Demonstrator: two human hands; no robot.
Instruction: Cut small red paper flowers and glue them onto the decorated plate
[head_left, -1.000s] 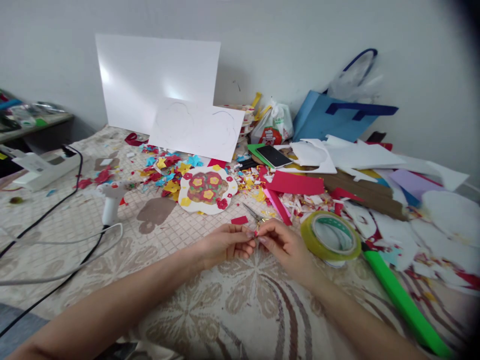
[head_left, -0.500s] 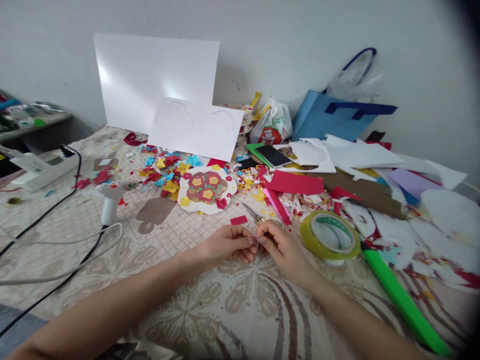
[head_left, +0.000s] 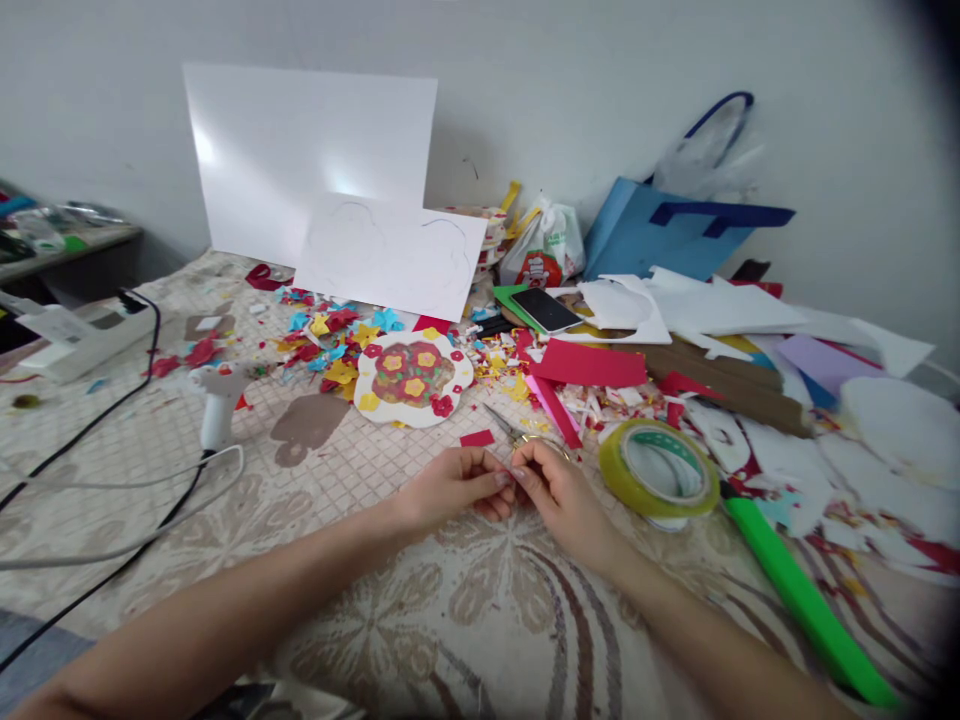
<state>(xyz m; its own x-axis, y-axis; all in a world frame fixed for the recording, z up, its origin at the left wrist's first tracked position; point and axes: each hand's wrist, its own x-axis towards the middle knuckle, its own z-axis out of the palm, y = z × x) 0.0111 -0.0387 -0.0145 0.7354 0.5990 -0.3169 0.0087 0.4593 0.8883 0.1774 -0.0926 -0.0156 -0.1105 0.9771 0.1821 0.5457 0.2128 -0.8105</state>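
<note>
My left hand (head_left: 461,485) and my right hand (head_left: 551,490) meet fingertip to fingertip above the patterned tablecloth (head_left: 420,600). Both are closed in a pinch. Whatever they hold between them is too small and too covered by the fingers to name. Just beyond the right hand lies a pair of scissors (head_left: 517,430), its handles partly hidden by that hand. A small red paper strip (head_left: 477,438) rests beside the blades. Farther back sits a white scalloped card (head_left: 364,390) decorated with red and yellow flowers.
A white glue gun (head_left: 219,410) stands at the left with its cables. To the right are a roll of yellow tape (head_left: 622,470) and a green-handled tool (head_left: 802,590). Paper scraps, a phone (head_left: 547,309), white boards (head_left: 315,150) and a blue bag (head_left: 637,235) fill the back.
The fingertips have shifted slightly against each other, and the thin thing that showed between them is now more hidden. Otherwise the view has barely moved.
</note>
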